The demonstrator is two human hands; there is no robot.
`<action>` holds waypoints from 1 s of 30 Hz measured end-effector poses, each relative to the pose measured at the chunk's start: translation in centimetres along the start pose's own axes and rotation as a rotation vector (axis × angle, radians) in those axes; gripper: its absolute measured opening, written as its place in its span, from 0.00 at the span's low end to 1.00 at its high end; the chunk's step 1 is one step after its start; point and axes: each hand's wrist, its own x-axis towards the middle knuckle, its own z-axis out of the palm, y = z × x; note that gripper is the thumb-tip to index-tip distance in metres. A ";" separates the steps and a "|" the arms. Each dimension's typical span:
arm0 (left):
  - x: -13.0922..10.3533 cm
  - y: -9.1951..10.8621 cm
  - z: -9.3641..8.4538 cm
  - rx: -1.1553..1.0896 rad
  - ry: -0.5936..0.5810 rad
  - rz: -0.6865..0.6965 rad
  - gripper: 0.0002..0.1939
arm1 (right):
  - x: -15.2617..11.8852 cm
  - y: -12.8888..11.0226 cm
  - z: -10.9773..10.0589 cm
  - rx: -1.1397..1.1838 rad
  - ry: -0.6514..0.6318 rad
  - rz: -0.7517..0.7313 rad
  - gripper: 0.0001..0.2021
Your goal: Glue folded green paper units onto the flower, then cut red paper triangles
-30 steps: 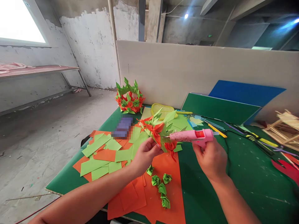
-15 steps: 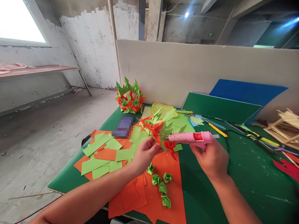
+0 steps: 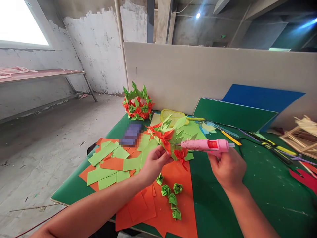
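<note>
In my left hand (image 3: 155,165) I grip the lower edge of a folded-paper crown (image 3: 177,134) with green pointed leaves and orange paper flowers (image 3: 165,137). My right hand (image 3: 229,168) is wrapped round a pink hot glue gun (image 3: 204,144), held level. Its nozzle points left at the crown, between two orange flowers; whether it touches the paper I cannot tell. Several green paper roses (image 3: 172,199) lie below the crown on an orange paper sheet (image 3: 187,211).
A second green and orange crown (image 3: 137,104) stands at the table's back left. Green paper strips (image 3: 104,153) and a blurred dark phone-like thing (image 3: 131,135) lie to the left. A yellow-handled tool (image 3: 231,138), red scissors-like handles (image 3: 303,178) and a wooden stick model (image 3: 303,138) are at right.
My right hand has drawn the glue gun slightly to the right. The left hand and the crown stay almost where they were.
</note>
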 end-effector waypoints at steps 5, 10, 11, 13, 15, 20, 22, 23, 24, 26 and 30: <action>0.0 0.0 0.0 -0.006 -0.008 0.010 0.14 | -0.1 0.2 0.0 -0.028 -0.043 0.111 0.12; 0.1 -0.1 -0.3 -0.004 0.006 0.019 0.13 | -0.1 -0.1 -0.1 0.028 -0.040 0.149 0.15; 0.2 -0.1 -0.3 -0.004 0.005 0.022 0.13 | -0.1 -0.2 -0.1 0.042 -0.054 0.137 0.15; 0.2 -0.1 -0.3 -0.002 0.005 0.027 0.13 | -0.2 -0.4 0.0 0.059 -0.079 0.108 0.15; 0.2 -0.1 -0.3 0.013 0.008 0.032 0.14 | -0.3 -0.6 0.2 0.069 -0.056 0.063 0.15; 0.0 -0.2 -0.1 0.056 -0.012 0.045 0.15 | -0.3 -0.8 0.6 0.100 0.104 -0.112 0.10; 0.1 -0.3 -0.1 0.054 -0.015 0.040 0.14 | -0.2 -0.8 0.6 0.103 0.120 -0.158 0.07; 0.1 -0.3 -0.1 0.053 -0.016 0.037 0.14 | -0.2 -0.8 0.6 0.101 0.126 -0.169 0.06; 0.1 -0.4 -0.2 0.051 -0.018 0.035 0.14 | -0.1 -0.8 0.5 0.095 0.132 -0.175 0.05; 0.2 -0.5 -0.2 0.048 -0.022 0.033 0.14 | 0.0 -0.8 0.4 0.071 0.145 -0.175 0.04; 0.2 -0.5 -0.4 0.048 -0.029 0.025 0.14 | 0.2 -0.7 0.2 0.010 0.199 -0.177 0.03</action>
